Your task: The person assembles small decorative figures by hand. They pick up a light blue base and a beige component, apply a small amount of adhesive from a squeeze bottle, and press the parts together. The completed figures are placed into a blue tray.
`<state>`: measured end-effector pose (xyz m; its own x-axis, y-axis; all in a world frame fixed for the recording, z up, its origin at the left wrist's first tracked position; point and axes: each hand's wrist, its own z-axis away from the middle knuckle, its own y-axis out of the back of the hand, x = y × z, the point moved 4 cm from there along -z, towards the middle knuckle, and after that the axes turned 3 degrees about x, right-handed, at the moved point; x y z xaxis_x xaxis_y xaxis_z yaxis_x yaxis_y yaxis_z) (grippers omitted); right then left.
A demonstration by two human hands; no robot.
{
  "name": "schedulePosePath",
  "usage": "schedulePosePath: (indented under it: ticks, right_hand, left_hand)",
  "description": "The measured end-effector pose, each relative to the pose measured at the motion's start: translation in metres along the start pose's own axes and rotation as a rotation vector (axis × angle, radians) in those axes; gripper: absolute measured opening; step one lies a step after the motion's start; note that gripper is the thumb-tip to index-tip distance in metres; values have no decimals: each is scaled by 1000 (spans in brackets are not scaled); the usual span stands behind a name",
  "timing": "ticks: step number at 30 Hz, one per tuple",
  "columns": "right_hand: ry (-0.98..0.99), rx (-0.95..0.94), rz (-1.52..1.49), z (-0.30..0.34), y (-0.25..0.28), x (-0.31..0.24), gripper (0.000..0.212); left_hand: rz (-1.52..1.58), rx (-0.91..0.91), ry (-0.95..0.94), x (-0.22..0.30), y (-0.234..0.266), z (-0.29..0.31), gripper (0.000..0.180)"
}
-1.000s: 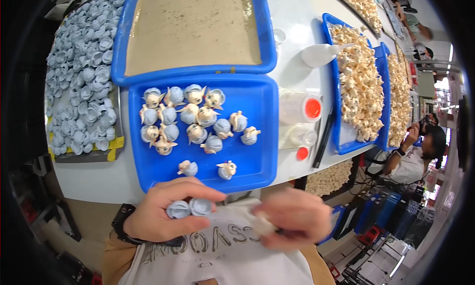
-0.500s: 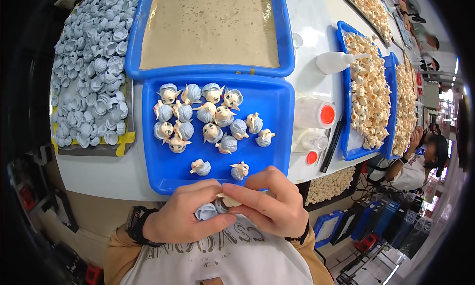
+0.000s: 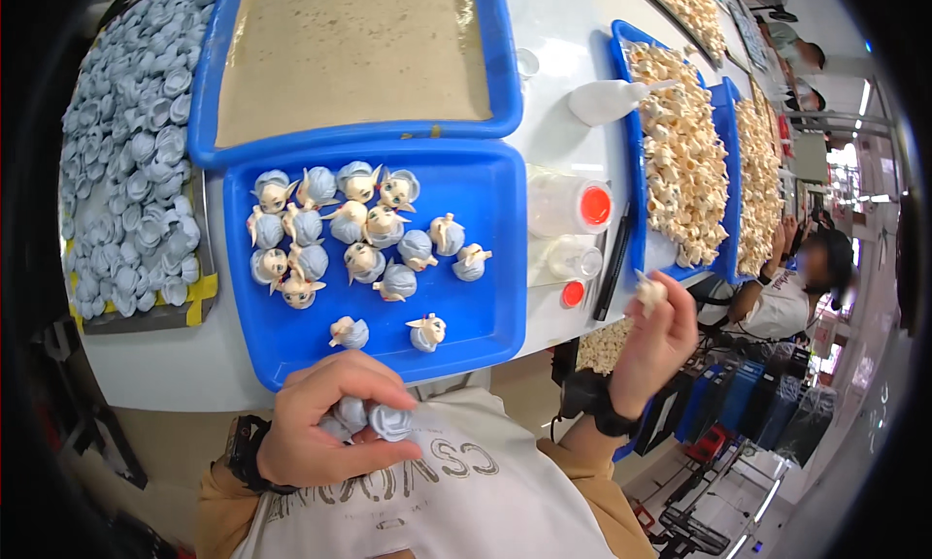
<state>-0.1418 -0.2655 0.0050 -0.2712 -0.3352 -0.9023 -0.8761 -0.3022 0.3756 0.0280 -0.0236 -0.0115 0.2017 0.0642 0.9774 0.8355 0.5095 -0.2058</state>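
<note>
My left hand [image 3: 335,428] is curled in front of my shirt, around several grey-blue doll hair pieces [image 3: 390,422]. Out to the right, my right hand [image 3: 655,341] pinches a small cream doll head piece [image 3: 650,293] with a pointed ear, near the front corner of a blue tray of such pieces [image 3: 680,161]. A shallow blue tray [image 3: 417,312] in front of me carries several doll heads with grey-blue hair; one doll head [image 3: 427,333] lies near its front edge.
Behind the shallow tray is a blue-rimmed tray [image 3: 500,54] with a beige lining. Many grey-blue hair pieces [image 3: 136,171] fill a tray at left. A white squeeze bottle [image 3: 607,101], clear jar [image 3: 568,206] and black stick [image 3: 612,268] stand or lie at right. A person [image 3: 791,302] sits further right.
My right hand has left my left hand and moved right, carrying a cream piece. The left hand still holds the hair pieces. The whole view has shifted, so the table appears further left.
</note>
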Motion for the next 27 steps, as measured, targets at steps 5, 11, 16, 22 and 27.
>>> schedulePosePath:
  ticks: [5, 11, 16, 22, 27]
  right_hand:
    - [-33, -7, -65, 3, -19, 12, 20]
    - [8, 11, 55, 7, -23, 18, 21]
    - [19, -8, 98, 7, -21, 23, 23]
    - [90, -18, 163, 6, -24, 19, 26]
    - [248, -33, 274, 3, -29, 10, 25]
  left_hand:
    - [186, 173, 68, -2, 10, 13, 45]
    - [267, 277, 151, -4, 10, 18, 49]
    - [137, 213, 62, -6, 11, 14, 48]
    - [228, 207, 91, -7, 10, 16, 48]
    - [257, 196, 111, -6, 9, 15, 45]
